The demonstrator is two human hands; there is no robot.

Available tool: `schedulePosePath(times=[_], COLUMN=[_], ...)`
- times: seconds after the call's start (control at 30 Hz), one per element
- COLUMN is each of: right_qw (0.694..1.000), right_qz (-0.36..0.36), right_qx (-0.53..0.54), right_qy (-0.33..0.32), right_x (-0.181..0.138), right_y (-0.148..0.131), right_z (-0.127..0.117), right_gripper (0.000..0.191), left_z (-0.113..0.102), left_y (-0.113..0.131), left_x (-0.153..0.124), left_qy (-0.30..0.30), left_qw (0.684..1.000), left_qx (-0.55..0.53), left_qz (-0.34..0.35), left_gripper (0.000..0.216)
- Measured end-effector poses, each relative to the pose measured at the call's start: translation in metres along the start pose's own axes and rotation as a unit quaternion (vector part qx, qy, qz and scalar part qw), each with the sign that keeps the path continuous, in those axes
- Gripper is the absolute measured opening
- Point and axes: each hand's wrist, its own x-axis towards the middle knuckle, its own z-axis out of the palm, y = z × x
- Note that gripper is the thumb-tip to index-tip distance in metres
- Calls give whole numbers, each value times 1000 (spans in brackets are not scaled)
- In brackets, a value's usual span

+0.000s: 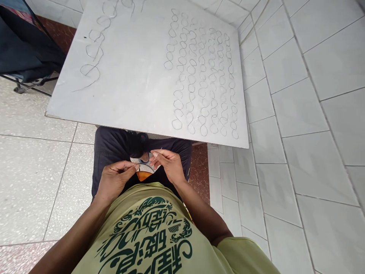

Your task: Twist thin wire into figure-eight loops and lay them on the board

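Observation:
My left hand (117,178) is closed in a pinch, thumb against forefinger, on a thin wire (146,165) that curves across the gap towards my right hand. My right hand (169,163) also pinches the wire, and a short thin end sticks up past its fingertips. Both hands are over my lap, below the near edge of a white board-like table (134,106). Rows of wire pieces bent into linked loops (203,87) lie on its right half. Larger, looser curved wires (92,49) lie along its left side.
A tiled wall (296,114) rises close on the right of the table. At the upper left is a dark fabric item on a wheeled frame (28,45). Something orange (144,176) shows between my legs, above the speckled floor (31,167).

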Motion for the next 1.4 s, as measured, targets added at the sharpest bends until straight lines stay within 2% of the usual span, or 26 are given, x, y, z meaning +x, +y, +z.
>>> schedulePosePath(times=[0.17, 0.3, 0.43, 0.57, 0.7, 0.83, 0.87, 0.93, 1.0, 1.07, 1.13, 1.2, 1.27, 1.4], right_qw=[994, 990, 979, 947, 921, 851, 843, 858, 904, 951, 979, 989, 991, 973], right_qz=[-5, -22, -40, -77, -116, -191, -195, -182, -143, -92, -48, -24, -21, -80], right_qx=[-107, -137, -194, -306, -365, -472, -479, -457, -390, -292, -198, -142, -129, -215], right_qy=[-7, -23, -38, -56, -67, -130, -147, -145, -98, -43, -21, -27, -35, -30], right_x=[1, 3, 3, 4, 2, -1, -1, 0, 3, 5, 5, 3, 1, 0], right_y=[2, -1, 1, 6, 2, -9, -11, -13, -11, -6, 1, 8, 13, 17], right_z=[-4, -8, -13, -18, -19, -17, -17, -18, -19, -19, -17, -11, -5, 1], right_gripper=[39, 43, 37, 32, 33, 35, 35, 33, 34, 43, 49, 49, 45, 37], left_z=[1, 3, 4, 4, 4, 5, 6, 8, 10, 12, 13, 15, 16, 20], left_y=[2, 1, -2, -4, -7, -8, -8, -8, -10, -13, -15, -16, -15, -9], left_x=[-1, -1, 1, 4, 5, 6, 6, 6, 6, 8, 10, 13, 14, 12], left_qy=[-44, -20, -14, -40, -45, -88, -99, -101, -71, -32, -4, 3, 0, 0], left_qw=[999, 999, 999, 998, 998, 995, 994, 994, 996, 996, 993, 991, 993, 999], left_qx=[10, -9, -23, -10, 2, 29, 32, 20, -13, -63, -107, -126, -110, -40], left_qz=[-17, -31, -45, -44, -37, -39, -41, -44, -47, -49, -48, -42, -36, -31], left_gripper=[24, 25, 25, 24, 24, 24, 25, 25, 26, 27, 27, 25, 22, 20])
